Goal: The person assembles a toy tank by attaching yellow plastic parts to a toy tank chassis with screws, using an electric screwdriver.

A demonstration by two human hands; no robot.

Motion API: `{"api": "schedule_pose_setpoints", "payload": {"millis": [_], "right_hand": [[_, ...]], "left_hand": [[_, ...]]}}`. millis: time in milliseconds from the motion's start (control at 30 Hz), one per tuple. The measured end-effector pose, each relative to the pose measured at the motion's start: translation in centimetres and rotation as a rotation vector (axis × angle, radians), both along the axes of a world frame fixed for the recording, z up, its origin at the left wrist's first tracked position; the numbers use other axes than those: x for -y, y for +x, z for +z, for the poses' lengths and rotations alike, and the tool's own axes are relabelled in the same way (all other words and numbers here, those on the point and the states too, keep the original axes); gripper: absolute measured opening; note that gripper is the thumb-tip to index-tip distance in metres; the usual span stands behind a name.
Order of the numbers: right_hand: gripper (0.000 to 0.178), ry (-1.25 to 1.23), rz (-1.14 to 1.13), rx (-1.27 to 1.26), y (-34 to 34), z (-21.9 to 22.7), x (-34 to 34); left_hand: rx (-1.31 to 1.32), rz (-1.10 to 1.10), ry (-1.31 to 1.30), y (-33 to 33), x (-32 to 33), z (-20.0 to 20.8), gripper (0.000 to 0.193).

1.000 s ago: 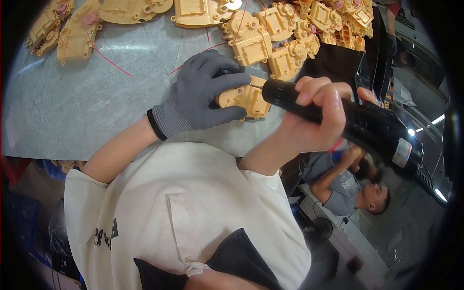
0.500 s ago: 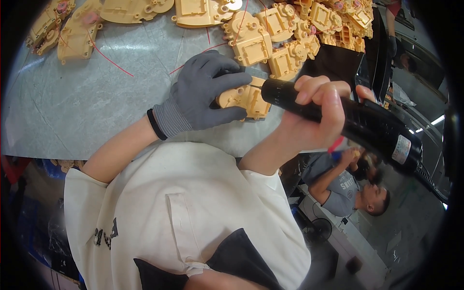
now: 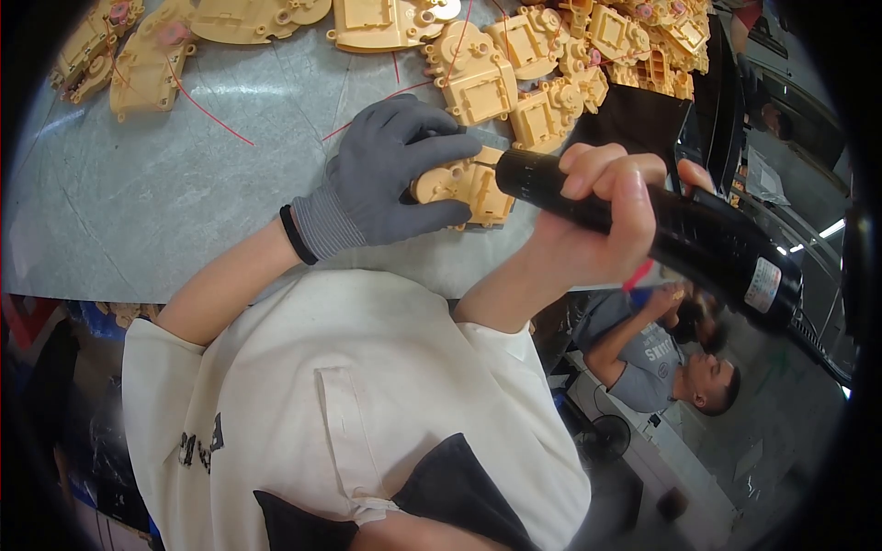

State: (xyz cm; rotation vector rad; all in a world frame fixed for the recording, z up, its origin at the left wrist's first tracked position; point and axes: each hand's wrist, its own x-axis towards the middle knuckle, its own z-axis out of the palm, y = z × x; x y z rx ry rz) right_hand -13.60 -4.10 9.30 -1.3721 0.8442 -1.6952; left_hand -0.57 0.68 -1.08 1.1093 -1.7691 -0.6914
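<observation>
A yellow plastic housing (image 3: pixel 467 187) lies on a dark grey block on the table. My left hand (image 3: pixel 395 170), in a grey knit glove, grips the housing between the thumb below and the fingers above. My bare right hand (image 3: pixel 611 207) is wrapped round a black electric screwdriver (image 3: pixel 717 241), held slanting with its cable end at the lower right. The thin bit (image 3: pixel 485 163) points left and reaches the housing's upper edge. Whether it sits on a screw is too small to tell.
Several yellow housings with red wires (image 3: pixel 473 78) are heaped along the table's far side. More lie at the far left (image 3: pixel 147 73). Below on the right, a person in a grey shirt (image 3: pixel 648 354) works nearby. A small fan (image 3: pixel 606 436) stands there.
Both hands, the housing and the screwdriver stay almost in place, with only a slight shift at the left fingers. The person in the background has moved a little.
</observation>
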Motion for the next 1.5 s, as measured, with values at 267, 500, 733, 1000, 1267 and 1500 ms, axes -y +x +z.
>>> {"api": "schedule_pose_setpoints", "payload": {"millis": [267,500,733,1000,1267,1500], "right_hand": [[0.051,-0.035,0.123,0.128,-1.0,1.6,-1.0],[0.05,-0.027,0.207,0.159,-1.1,2.1,-1.3],[0.05,-0.034,0.19,0.188,-0.9,2.1,-1.4],[0.051,-0.049,0.171,0.243,-0.9,2.1,-1.6],[0.051,-0.047,0.195,0.266,-1.0,2.1,-1.6],[0.035,-0.013,0.201,0.122,-0.4,2.4,-1.9]], "left_hand": [[-0.117,0.003,-0.053,0.0,0.9,-0.3,0.038],[-0.077,0.086,-0.191,0.1,0.6,0.5,0.031],[-0.011,0.083,-0.255,0.6,0.4,0.7,0.025],[-0.016,0.077,-0.218,0.8,0.2,0.8,0.024],[-0.018,0.076,-0.237,0.6,0.2,0.6,0.023],[-0.02,0.081,-0.225,0.6,0.1,0.6,0.023]]}}
